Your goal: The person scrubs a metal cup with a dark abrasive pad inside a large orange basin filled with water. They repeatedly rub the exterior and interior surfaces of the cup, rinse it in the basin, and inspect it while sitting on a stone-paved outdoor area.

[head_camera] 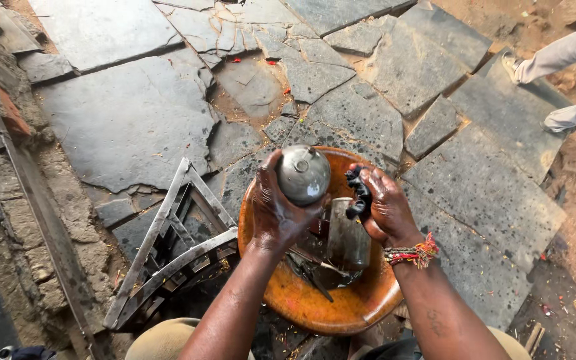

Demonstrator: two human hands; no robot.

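Cracked grey stone slabs (135, 113) pave the ground, their broken edges showing sandy earth and small red specks in the gaps. On them sits a round, shallow orange-brown basin (315, 303) with a glossy, wet-looking inside, its far rim hidden behind the hands. The left hand (276, 212), dark and slick with grime, is curled around the underside of a rounded, dull silver metal vessel (303, 173) with a small knob on top, held above the basin's far rim. The right hand (385, 210), wearing a red and multicoloured thread wristband (413, 254), is closed on a crumpled black scrubbing rag (358, 193), pinching it just beside the vessel. Below the hands, inside the basin, a cylindrical steel tumbler (348, 237) lies amid dark water, with thin metal utensils (311, 267) crossing near the centre. Against the basin's left rim leans a grey, soot-stained metal frame (168, 247) of flat bars, lying on the slabs. A rough masonry edge (15, 220) runs along the left. At the top right corner, another person's legs in light trousers (568, 80) stand on the slabs, well apart.
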